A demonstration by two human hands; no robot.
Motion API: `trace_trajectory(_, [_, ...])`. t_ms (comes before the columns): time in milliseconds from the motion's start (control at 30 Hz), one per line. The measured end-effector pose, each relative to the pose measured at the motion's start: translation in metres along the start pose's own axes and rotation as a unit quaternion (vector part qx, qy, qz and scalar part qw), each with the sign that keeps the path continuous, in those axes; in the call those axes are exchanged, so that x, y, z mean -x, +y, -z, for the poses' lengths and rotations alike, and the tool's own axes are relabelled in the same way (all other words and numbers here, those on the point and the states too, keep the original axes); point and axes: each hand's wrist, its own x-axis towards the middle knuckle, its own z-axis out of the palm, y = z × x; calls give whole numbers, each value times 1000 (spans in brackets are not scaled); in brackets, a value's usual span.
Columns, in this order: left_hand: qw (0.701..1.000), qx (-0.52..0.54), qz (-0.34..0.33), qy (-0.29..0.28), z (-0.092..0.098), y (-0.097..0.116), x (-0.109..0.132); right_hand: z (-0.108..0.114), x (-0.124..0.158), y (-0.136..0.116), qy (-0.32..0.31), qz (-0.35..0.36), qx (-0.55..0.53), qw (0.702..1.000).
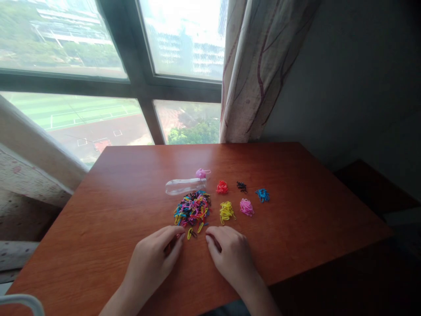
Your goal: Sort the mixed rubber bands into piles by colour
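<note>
A mixed heap of small rubber bands (193, 207) in many colours lies on the table in front of me. My left hand (156, 252) is at the heap's near left edge, thumb and forefinger pinched together. A speck of red shows by its fingertips, too small to name. On the near right side, my right hand (230, 252) is closed in a pinch too; what it holds, if anything, is hidden. Between the hands lie a loose yellow band (190, 233) and a dark band (194, 235). Sorted piles sit to the right: yellow bands (226, 211), pink bands (246, 207), red bands (222, 187), black bands (242, 187) and blue bands (262, 195).
A clear plastic bottle (184, 186) lies on its side behind the heap, with a pink cap (200, 173) by its mouth. The brown wooden table (296, 228) reaches back to a window and a curtain (246, 87). A white curved object (23, 299) is at lower left.
</note>
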Motion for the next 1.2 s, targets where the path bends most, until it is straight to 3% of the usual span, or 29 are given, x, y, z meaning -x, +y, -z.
trace_trajectory(433, [997,-58,12,-41,-8,1,4,-18,-8,-25,5,-3,48,999])
trace_trajectory(767, [998,-46,13,-30,-7,4,3,-18,-2,-22,30,3,20,999])
trace_trajectory(1200, [995,-77,1,-65,-5,6,4,-5,4,-10,56,-1,43,998])
